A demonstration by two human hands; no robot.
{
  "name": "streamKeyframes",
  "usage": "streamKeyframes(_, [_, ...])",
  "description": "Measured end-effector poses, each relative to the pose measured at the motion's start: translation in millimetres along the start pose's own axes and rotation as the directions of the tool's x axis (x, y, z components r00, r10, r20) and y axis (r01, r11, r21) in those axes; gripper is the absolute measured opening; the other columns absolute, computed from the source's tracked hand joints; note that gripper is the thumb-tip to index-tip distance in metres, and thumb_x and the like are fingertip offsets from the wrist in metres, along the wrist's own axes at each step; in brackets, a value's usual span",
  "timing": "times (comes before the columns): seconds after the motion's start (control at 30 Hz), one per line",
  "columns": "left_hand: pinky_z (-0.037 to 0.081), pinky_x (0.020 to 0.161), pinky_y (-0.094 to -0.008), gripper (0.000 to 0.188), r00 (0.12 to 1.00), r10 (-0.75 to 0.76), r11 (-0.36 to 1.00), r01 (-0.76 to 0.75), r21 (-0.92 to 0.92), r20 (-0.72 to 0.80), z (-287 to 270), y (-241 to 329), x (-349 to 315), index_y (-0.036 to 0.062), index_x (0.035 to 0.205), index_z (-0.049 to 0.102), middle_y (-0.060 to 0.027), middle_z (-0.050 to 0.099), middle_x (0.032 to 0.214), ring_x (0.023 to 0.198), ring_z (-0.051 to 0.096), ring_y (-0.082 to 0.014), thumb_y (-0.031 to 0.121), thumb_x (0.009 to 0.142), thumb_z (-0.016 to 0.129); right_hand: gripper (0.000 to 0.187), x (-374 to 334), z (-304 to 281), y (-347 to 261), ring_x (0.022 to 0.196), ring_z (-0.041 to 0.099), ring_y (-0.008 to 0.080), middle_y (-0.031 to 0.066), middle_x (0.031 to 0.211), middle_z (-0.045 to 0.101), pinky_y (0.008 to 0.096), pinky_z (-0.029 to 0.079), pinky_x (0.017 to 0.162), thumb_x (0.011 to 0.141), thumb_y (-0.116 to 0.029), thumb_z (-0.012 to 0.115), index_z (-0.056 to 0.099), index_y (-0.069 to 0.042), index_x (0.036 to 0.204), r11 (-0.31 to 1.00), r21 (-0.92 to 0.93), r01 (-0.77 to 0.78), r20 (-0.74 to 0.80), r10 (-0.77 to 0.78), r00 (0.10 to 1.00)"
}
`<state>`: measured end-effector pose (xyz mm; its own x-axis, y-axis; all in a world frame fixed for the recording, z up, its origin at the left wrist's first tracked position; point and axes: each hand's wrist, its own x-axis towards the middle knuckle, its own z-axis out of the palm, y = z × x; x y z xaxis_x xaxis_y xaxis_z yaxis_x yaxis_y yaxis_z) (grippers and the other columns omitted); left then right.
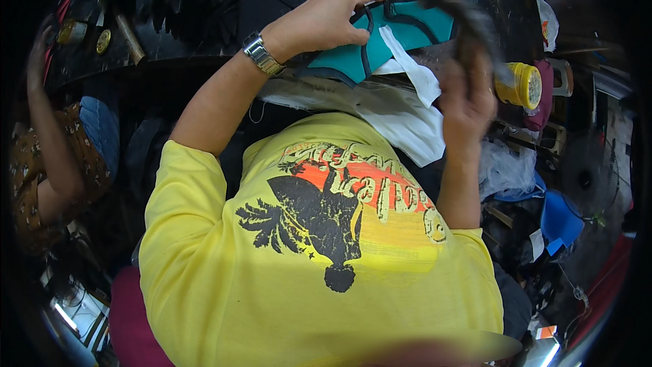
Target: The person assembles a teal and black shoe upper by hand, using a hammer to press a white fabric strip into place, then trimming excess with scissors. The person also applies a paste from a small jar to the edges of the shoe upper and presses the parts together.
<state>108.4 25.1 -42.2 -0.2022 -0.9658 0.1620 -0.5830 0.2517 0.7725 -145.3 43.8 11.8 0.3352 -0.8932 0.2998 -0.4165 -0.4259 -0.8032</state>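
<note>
Closest to the camera was the wearer's own chest in a yellow T-shirt (319, 265) with a dark and orange print. Both bare forearms rose from it toward a dark workbench (204, 34). The left hand (326, 20), with a metal wristwatch (263, 54) on its wrist, was closed over the edge of a teal fabric piece with black trim (401, 37), pinching it between fingers and thumb. The right hand (468, 95) was raised just beside that piece and gripped a dark tool (468, 24), too blurred to identify. The teal piece sat above the chest, between the two hands, with white cloth (407, 112) hanging under it. Farther right stood a yellow container (519, 85), with blue material (560, 221) lower down. At far left another person in a patterned sleeve (27, 170) lifted an arm.
</note>
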Motion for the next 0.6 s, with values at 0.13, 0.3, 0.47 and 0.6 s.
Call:
streamKeyframes(0.13, [0.054,0.087,-0.0361,0.055,0.998,0.053,0.996,-0.050,0.076,-0.037,3.9,2.8,4.4,0.0098,0.133,0.062,-0.0216,0.068,0.116,0.095,0.068,-0.0304,0.018,0.080,0.072,0.038,12.8,17.2,18.9,0.089,0.061,0.0491,0.0261,0.095,0.068,0.0533,0.050,0.076,0.097,-0.028,0.058,0.053,-0.018,0.133,0.840,-0.542,0.023,0.238,0.128,0.963])
streamKeyframes(0.3, [0.053,0.087,-0.0361,0.050,0.994,0.065,0.992,-0.054,0.112,-0.093,3.5,7.1,0.5,0.0088,0.130,0.064,-0.0194,0.067,0.117,0.098,0.068,-0.0308,0.017,0.081,0.072,0.039,19.9,-2.7,9.6,0.084,0.070,0.0335,0.0187,0.101,0.072,0.0418,0.053,0.074,0.096,-0.022,0.064,0.058,-0.012,0.133,0.933,-0.356,0.057,0.227,0.027,0.974])
streamKeyframes(0.47, [0.054,0.090,-0.0357,0.051,0.987,0.071,0.974,-0.037,0.224,-0.145,-4.1,4.7,-3.6,0.0099,0.132,0.062,-0.0193,0.067,0.117,0.099,0.067,-0.0306,0.015,0.083,0.072,0.043,11.4,-3.6,-13.5,0.088,0.066,0.0147,0.0121,0.108,0.073,0.0289,0.051,0.076,0.095,-0.008,0.065,0.056,-0.002,0.136,0.989,0.125,-0.078,-0.017,0.081,0.997])
streamKeyframes(0.6, [0.054,0.091,-0.0366,0.048,0.985,0.100,0.973,-0.066,0.222,-0.142,-2.9,3.6,-1.3,0.0081,0.129,0.063,-0.0191,0.067,0.117,0.100,0.067,-0.0319,0.014,0.082,0.072,0.040,31.5,29.0,4.8,0.090,0.062,0.0475,0.0252,0.100,0.068,0.0476,0.051,0.078,0.096,-0.028,0.063,0.057,-0.024,0.136,0.877,-0.466,-0.119,0.231,0.250,0.940])
